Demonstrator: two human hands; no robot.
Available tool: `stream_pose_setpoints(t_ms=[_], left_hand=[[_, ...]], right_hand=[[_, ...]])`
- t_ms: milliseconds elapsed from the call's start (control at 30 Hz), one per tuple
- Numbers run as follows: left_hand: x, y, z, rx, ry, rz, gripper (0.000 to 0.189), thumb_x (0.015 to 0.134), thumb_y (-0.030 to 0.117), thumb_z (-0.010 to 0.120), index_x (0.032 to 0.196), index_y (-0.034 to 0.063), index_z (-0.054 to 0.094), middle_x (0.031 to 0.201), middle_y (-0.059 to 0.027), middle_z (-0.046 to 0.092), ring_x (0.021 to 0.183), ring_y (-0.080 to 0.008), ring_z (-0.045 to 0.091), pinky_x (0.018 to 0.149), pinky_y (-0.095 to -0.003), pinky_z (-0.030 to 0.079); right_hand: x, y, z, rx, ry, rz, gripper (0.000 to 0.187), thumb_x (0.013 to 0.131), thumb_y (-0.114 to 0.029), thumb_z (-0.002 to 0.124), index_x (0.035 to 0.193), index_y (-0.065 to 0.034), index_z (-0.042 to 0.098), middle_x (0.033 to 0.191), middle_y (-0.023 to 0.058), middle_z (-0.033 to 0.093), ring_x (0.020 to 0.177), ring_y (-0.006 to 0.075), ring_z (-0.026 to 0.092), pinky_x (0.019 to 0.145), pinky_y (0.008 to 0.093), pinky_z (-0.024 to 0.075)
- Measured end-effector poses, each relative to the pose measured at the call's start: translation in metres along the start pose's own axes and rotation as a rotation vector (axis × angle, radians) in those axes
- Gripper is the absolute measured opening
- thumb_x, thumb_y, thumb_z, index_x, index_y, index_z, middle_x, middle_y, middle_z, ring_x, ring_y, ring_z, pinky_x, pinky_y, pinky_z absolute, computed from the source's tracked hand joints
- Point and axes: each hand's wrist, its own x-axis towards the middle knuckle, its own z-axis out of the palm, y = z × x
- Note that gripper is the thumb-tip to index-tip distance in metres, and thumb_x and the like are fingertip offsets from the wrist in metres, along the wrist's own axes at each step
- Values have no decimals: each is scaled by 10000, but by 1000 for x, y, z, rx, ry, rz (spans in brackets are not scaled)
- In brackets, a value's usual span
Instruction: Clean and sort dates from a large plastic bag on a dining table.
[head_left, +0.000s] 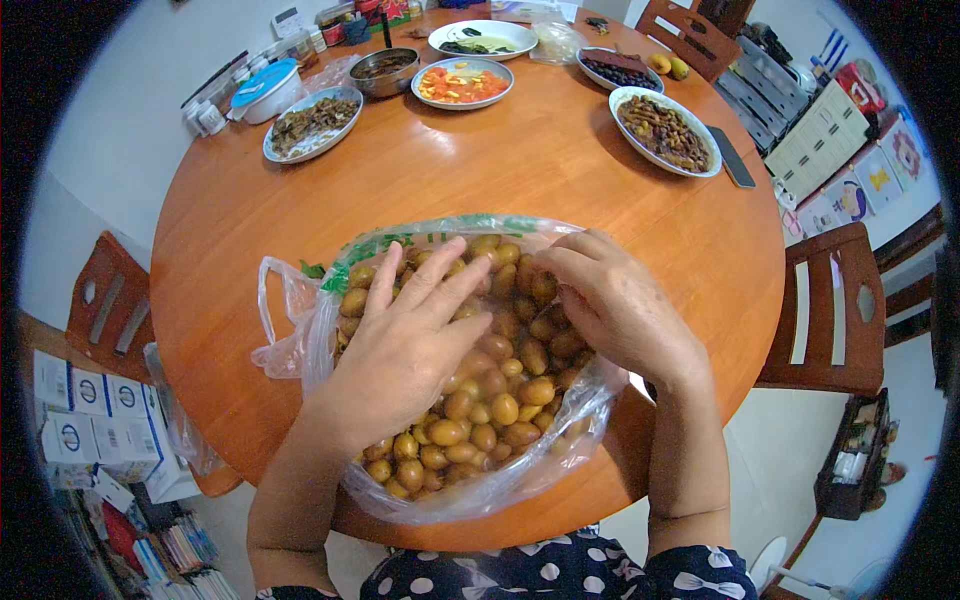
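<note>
A clear plastic bag (592, 420) with green print near its far rim lies wide open at the near side of the round wooden table. Many brown and yellowish-green oval fruits (504, 409), perhaps jujubes, fill it. My left hand (420, 330) rests over the fruits on the left side, fingers spread and pointing away, holding nothing that shows. At the bag's right side my right hand (615, 300) has its fingers curled down over the fruits; its fingertips are partly hidden, so whether it grips one cannot be told. The bag's knotted handle (289, 322) lies to the left.
Plates of food stand across the far side of the table (480, 180), among them a plate of tomato and egg (461, 84) and an oval dish (667, 135). A dark phone (730, 156) lies right of that dish. A blue-lidded container (266, 90) stands far left. Wooden chairs flank the table.
</note>
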Motion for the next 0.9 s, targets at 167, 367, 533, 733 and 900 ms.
stream_pose_setpoints(t_ms=[167, 367, 533, 733, 900], left_hand=[[2, 2, 1, -40, -6, -85, 277, 942, 125, 666, 1191, 30, 746, 1651, -162, 393, 1578, -386, 263, 1261, -677, 168], [7, 9, -1, -61, -109, -80, 325, 910, 169, 686, 1192, 16, 741, 1674, -175, 354, 1598, -383, 217, 1272, -673, 113], [4, 4, 3, -121, -35, -86, 252, 875, 131, 695, 1109, 44, 735, 1662, -181, 376, 1590, -403, 233, 1265, -687, 121], [3, 3, -5, -154, 65, -65, 115, 876, 117, 695, 976, 65, 718, 1556, -163, 503, 1552, -375, 328, 1247, -693, 162], [4, 3, -9, -174, 88, -46, 137, 837, 148, 777, 943, 94, 708, 1382, -101, 623, 1479, -342, 436, 1244, -697, 170]], right_hand=[[1, -2, 0, -28, -18, -4, 380, 828, 62, 616, 1190, -26, 695, 1218, 184, 677, 1209, 400, 623, 1048, 475, 518], [0, -2, 2, -20, -11, -10, 371, 816, 69, 623, 1164, -22, 709, 1212, 166, 682, 1232, 400, 614, 1065, 481, 508], [1, -2, 2, 43, 13, -57, 360, 806, 77, 629, 1143, -17, 712, 1190, 162, 686, 1225, 399, 620, 1070, 485, 501], [6, -7, 0, 118, 24, -175, 341, 801, 66, 652, 1123, -26, 718, 1135, 147, 701, 1185, 388, 637, 1105, 501, 468], [4, -12, 3, 134, -4, -175, 341, 792, 63, 676, 1118, -26, 720, 1121, 144, 699, 1168, 373, 643, 1108, 497, 461]])
